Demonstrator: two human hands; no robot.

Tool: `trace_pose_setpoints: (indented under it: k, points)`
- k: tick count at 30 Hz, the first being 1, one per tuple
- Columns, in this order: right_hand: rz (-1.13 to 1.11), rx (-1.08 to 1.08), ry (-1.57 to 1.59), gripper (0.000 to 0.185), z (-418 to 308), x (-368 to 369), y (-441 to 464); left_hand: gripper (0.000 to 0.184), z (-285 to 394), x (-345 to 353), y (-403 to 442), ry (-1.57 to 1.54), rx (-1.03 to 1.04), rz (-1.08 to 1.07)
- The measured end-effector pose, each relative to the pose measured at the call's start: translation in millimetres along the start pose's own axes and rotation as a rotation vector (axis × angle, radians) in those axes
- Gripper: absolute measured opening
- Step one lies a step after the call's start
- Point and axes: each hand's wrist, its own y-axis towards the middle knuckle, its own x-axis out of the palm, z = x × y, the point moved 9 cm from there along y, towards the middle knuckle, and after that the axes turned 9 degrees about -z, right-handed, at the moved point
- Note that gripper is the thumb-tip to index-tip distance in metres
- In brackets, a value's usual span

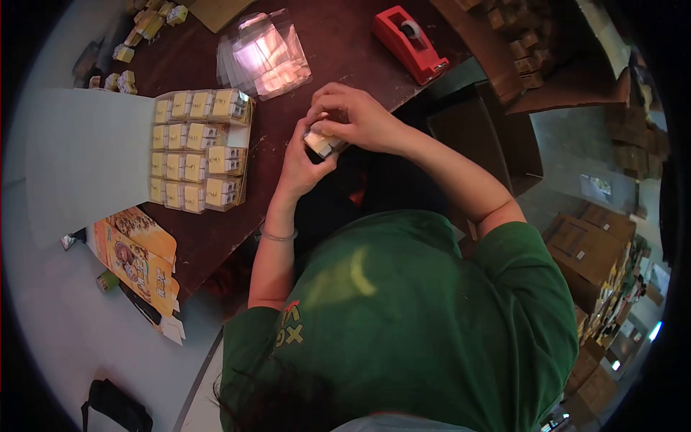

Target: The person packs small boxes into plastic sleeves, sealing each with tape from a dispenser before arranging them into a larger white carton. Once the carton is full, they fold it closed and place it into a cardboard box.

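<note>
Dark strands of hair (pixel 288 392) hang at the bottom of the frame, closest to the camera, over the wearer's green shirt (pixel 432 309). Beyond it, near the centre, the left hand (pixel 294 169) holds a small pack (pixel 322 144) between thumb and fingers, while the right hand (pixel 363 119) closes in from above, its thumb and fingertips on the same pack. Both grips look narrow, though the fingers cover much of the pack and how firmly they press cannot be told. Since the hands meet by the edge of the dark red table (pixel 187 245), a slick surface or uneven pressure could send the pack slipping toward the dark lap below, and squeezing too hard could dent it or skew whatever is inside. At the upper centre, the clear plastic sleeves (pixel 270 57) lie loose and overlapping; a brush from the knuckles could make them slide or fan out. Further right, the red tape dispenser (pixel 412 47) sits close to the table's edge, where a wide swing of the right arm might nudge it off. At left, the open carton (pixel 248 155) holds rows of yellow-and-white packs (pixel 192 167), with a gap toward the right of the second row; a knock there could tip neighbouring packs into that space and leave the rows crooked.
</note>
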Motion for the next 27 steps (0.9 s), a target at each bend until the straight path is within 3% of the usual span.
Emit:
trace_pose_setpoints:
  k: [2,9,15,18,22,24,25,26,27]
  points:
    - [0.056,-0.022,-0.266,0.021,-7.6,-3.3,-9.8,0.062,-0.1,-0.8,-1.7,-0.017,-0.007,0.000]
    - [0.092,-0.108,-0.236,0.016,-26.1,-7.3,-13.2,0.065,-0.6,1.1,0.4,-0.013,-0.004,-0.047]
    - [0.104,0.070,0.088,0.018,10.3,2.1,-7.7,0.066,-4.2,2.7,-1.3,-0.008,-0.027,-0.054]
    - [0.021,0.329,0.420,0.025,47.8,13.5,-5.7,0.066,-0.4,4.1,-1.5,0.029,0.006,-0.057]
    - [0.122,0.208,0.010,0.038,22.9,-3.9,-4.6,0.067,1.3,4.6,-2.3,-0.025,0.010,-0.002]
    - [0.309,0.188,-0.248,0.051,2.3,-13.9,-18.5,0.069,-9.2,9.6,-3.7,0.000,0.016,0.137]
    - [0.400,0.173,-0.379,0.057,-12.9,-15.9,-27.4,0.074,4.4,10.8,-7.1,0.194,0.076,0.276]
    - [0.285,0.297,-0.289,0.071,-13.1,-4.7,-33.7,0.077,-6.0,12.2,-10.8,0.123,0.046,0.416]
    - [0.312,0.279,-0.338,0.071,-23.8,3.7,-42.2,0.080,-18.1,15.1,-17.6,0.048,0.012,0.553]
